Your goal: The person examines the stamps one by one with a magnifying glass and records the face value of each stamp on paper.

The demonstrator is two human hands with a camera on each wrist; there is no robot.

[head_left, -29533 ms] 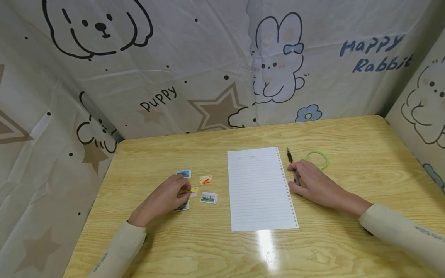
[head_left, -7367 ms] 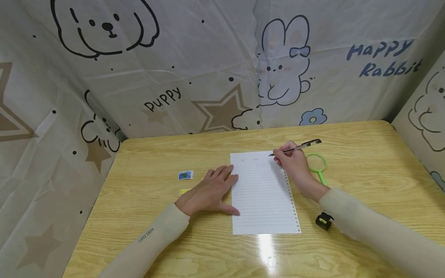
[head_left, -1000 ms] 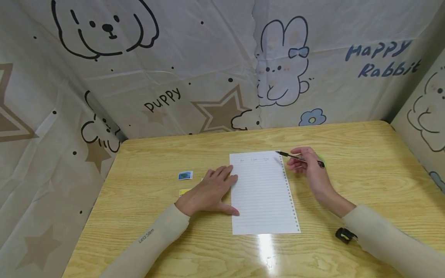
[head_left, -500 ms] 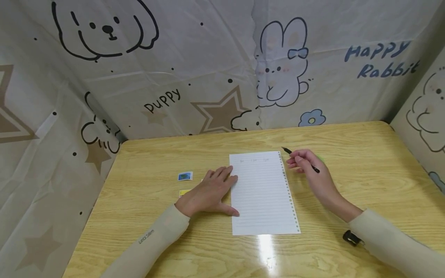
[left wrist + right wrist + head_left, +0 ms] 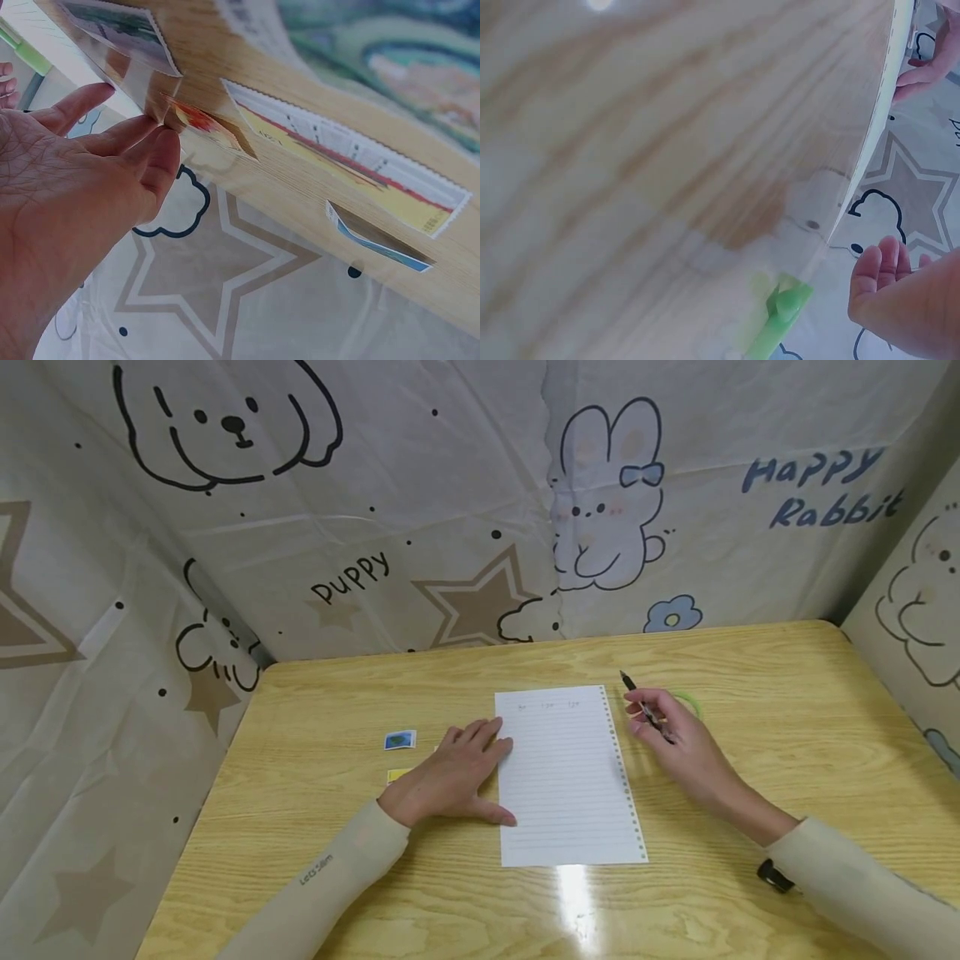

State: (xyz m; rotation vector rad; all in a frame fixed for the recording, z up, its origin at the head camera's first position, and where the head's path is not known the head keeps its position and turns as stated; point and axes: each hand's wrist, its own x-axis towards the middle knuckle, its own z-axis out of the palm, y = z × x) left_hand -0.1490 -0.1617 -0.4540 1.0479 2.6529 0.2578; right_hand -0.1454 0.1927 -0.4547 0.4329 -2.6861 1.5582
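A sheet of lined paper point(image 5: 566, 785) lies mid-table, with three small groups of handwriting along its top. My left hand point(image 5: 450, 777) rests with spread fingers on its left edge. Just off the punched right edge, my right hand point(image 5: 686, 752) holds a black pen point(image 5: 648, 714), its tip pointing away from me. A blue stamp point(image 5: 400, 740) and part of a yellow stamp point(image 5: 396, 775) show left of my left hand. The left wrist view also has an orange-red stamp point(image 5: 201, 124) and a green landscape stamp point(image 5: 124, 36) by the fingers.
A green magnifying glass point(image 5: 690, 700) lies behind my right hand, mostly hidden; its green part point(image 5: 780, 319) shows in the right wrist view. The wooden table point(image 5: 322, 710) meets a patterned cloth backdrop point(image 5: 450, 485) at its far edge.
The third group of writing has appeared since 7.4 seconds ago. My right hand has moved right, off the paper, and the pen has turned in its fingers. My left hand has stayed at the paper's edge.
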